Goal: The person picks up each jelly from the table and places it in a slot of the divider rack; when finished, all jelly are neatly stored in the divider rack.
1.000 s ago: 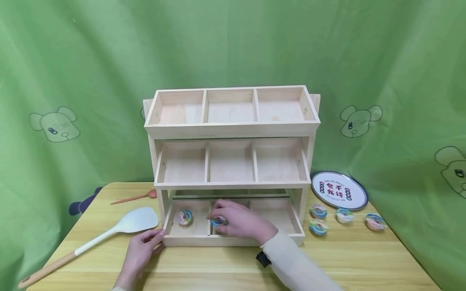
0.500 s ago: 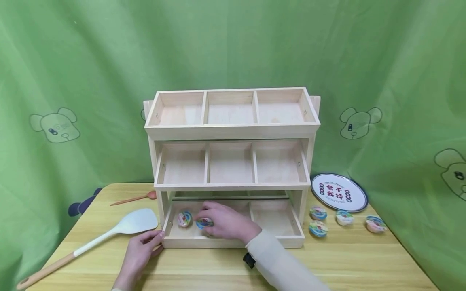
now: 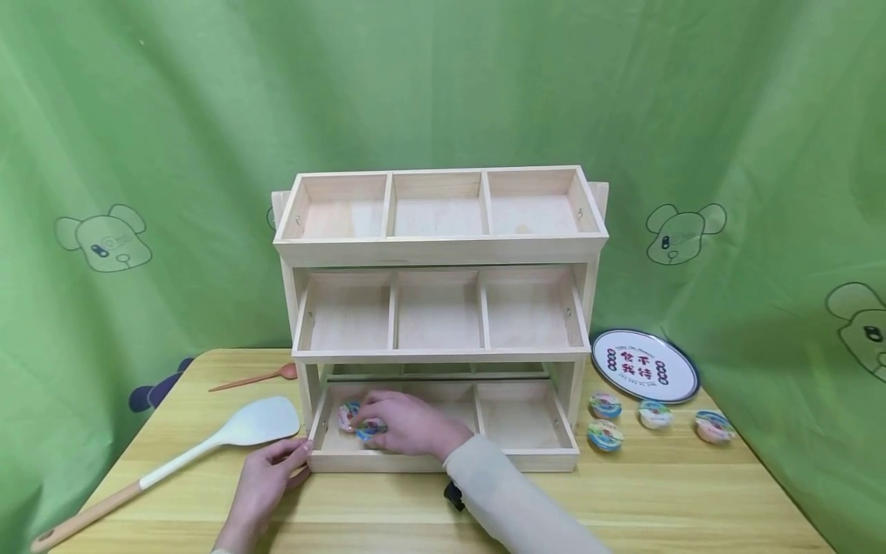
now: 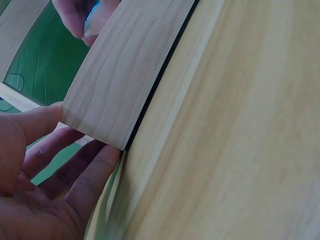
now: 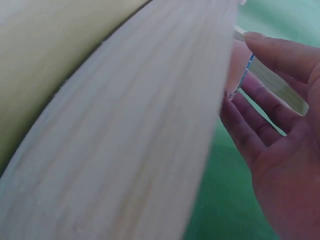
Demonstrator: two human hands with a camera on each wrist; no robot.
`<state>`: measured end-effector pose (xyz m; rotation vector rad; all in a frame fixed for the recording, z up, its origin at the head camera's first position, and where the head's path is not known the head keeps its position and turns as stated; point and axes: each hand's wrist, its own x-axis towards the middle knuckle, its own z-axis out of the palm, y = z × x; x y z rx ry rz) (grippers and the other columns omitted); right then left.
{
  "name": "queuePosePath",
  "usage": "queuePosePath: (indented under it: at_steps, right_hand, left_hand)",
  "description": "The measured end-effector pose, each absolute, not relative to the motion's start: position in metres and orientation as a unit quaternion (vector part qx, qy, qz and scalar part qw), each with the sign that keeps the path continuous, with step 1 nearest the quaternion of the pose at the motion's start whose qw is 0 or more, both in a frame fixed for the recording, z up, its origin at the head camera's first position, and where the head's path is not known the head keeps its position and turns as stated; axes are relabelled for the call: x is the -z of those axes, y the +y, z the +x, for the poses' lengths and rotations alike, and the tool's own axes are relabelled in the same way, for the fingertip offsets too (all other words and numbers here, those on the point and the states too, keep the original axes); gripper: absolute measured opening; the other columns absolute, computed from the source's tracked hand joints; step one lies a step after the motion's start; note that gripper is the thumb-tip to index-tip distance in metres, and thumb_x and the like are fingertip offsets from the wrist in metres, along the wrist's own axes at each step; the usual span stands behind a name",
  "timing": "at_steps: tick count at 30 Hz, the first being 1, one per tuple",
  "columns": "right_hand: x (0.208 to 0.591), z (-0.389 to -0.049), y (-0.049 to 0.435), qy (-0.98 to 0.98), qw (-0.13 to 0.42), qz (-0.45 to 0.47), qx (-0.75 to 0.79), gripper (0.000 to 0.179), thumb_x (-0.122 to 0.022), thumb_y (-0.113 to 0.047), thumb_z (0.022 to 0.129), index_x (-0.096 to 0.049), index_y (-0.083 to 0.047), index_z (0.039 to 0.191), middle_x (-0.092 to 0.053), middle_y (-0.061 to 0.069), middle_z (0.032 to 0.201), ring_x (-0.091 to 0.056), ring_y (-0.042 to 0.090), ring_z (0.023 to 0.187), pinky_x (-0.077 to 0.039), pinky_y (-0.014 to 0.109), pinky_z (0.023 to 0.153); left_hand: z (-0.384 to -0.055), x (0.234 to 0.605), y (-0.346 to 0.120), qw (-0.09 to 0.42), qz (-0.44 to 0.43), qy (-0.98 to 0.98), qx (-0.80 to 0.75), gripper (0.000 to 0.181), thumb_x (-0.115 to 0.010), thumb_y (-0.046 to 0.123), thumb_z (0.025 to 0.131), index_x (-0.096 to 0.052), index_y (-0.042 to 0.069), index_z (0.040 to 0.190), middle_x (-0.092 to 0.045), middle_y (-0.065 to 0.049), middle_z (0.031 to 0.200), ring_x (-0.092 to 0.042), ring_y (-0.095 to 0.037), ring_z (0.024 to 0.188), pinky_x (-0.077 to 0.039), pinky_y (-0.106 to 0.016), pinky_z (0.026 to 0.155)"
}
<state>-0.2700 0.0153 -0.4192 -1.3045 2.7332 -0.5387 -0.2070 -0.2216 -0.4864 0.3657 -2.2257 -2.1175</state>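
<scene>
Right wrist | right fingers (image 5: 272, 106) pinch round, blue-rimmed cup (image 5: 238, 68) | left wrist | left fingers (image 4: 94, 182) grip grained wooden tray (image 4: 112, 82)

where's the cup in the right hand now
In the head view, the held cup is in the left compartment of the bottom tray, right of another cup.

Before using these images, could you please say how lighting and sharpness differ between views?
Head view: even light, print on the small cups too soft to read; left wrist view: dimmer, front board showing clear grain; right wrist view: hazy, that board blurred and bowed.
</scene>
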Motion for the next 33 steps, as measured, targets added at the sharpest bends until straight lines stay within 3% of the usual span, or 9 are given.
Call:
queuePosePath:
  at_steps: [5, 17, 26, 33]
  right_hand:
    - [0.427, -0.274, 0.012, 0.894, 0.051, -0.412, 0.168, 0.035, -0.074, -0.025, 0.088, -0.069, -0.025, 0.123, -0.053, 0.007, 0.139, -0.054, 0.022, 0.119, -0.048, 0.044, 0.104]
    - [0.435, -0.279, 0.008, 0.904, 0.066, -0.397, 0.147, 0.037, -0.076, -0.025, 0.086, -0.069, -0.025, 0.122, -0.05, 0.013, 0.142, -0.048, 0.028, 0.129, -0.041, 0.048, 0.11]
    - [0.433, -0.278, 0.012, 0.897, 0.059, -0.408, 0.163, 0.034, -0.077, -0.019, 0.085, -0.07, -0.021, 0.118, -0.059, 0.0, 0.133, -0.043, 0.025, 0.133, -0.036, 0.047, 0.114]
    - [0.419, -0.271, 0.028, 0.904, 0.056, -0.373, 0.2, 0.032, -0.074, -0.022, 0.088, -0.068, -0.019, 0.12, -0.049, 0.011, 0.144, -0.041, 0.03, 0.134, -0.033, 0.049, 0.115]
  left_hand:
    - [-0.207, 0.487, -0.223, 0.021, 0.122, -0.722, 0.681, 0.029, -0.067, 0.006, 0.093, -0.063, -0.013, 0.115, -0.062, -0.018, 0.113, -0.064, -0.024, 0.097, -0.059, -0.033, 0.087]
    - [-0.207, 0.487, -0.222, 0.024, 0.119, -0.725, 0.678, 0.03, -0.067, 0.006, 0.093, -0.063, -0.013, 0.116, -0.061, -0.02, 0.115, -0.065, -0.024, 0.098, -0.06, -0.032, 0.086]
    - [-0.206, 0.489, -0.222, 0.024, 0.122, -0.724, 0.679, 0.029, -0.068, 0.007, 0.093, -0.063, -0.013, 0.115, -0.062, -0.017, 0.112, -0.065, -0.021, 0.095, -0.06, -0.033, 0.086]
    - [-0.207, 0.488, -0.222, 0.025, 0.12, -0.726, 0.677, 0.029, -0.067, 0.006, 0.094, -0.063, -0.013, 0.115, -0.06, -0.019, 0.117, -0.065, -0.023, 0.096, -0.06, -0.033, 0.086]
